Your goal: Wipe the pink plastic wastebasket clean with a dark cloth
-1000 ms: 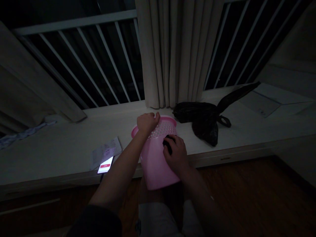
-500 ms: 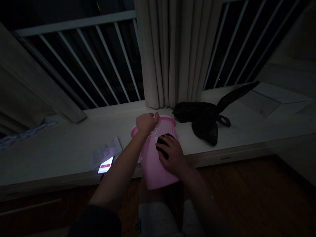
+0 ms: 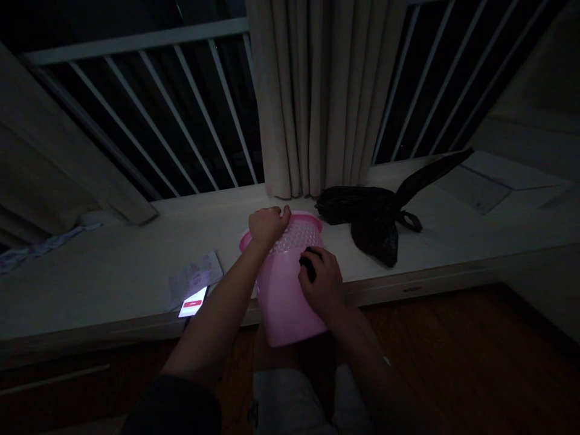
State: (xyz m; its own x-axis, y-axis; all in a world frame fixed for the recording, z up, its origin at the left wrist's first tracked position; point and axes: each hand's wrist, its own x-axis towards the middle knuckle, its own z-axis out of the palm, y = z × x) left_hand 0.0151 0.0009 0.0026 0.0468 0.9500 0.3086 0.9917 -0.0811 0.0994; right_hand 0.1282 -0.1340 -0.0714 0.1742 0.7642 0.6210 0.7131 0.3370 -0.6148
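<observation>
At the far left of the things on the long pale window ledge (image 3: 113, 272), a thin printed paper sheet (image 3: 197, 275) is seen, with a lit rectangular phone (image 3: 192, 303) lying just beside its near edge. To the right of these, the bare left hand (image 3: 269, 226) is closed at the rim of the pink tapered plastic bin (image 3: 290, 305); how the fingers are wrapped there cannot be told, as they are partly hidden. The bin is tipped on its side directly in front of the person, across the ledge's front edge. Its long axis is pointed away from the body: the latticed rim end is set toward the window, the smooth base toward the person's legs. By the bare right hand (image 3: 324, 284), a small soft-looking black pad (image 3: 310, 266) is gripped and held at the bin's right side, just below the lattice. The smooth wall is thus lain nearer to the right hand, the rim to the left; the two hands are kept apart. Farther right, a knotted black plastic bag (image 3: 378, 229) is placed, well apart from the right hand.
</observation>
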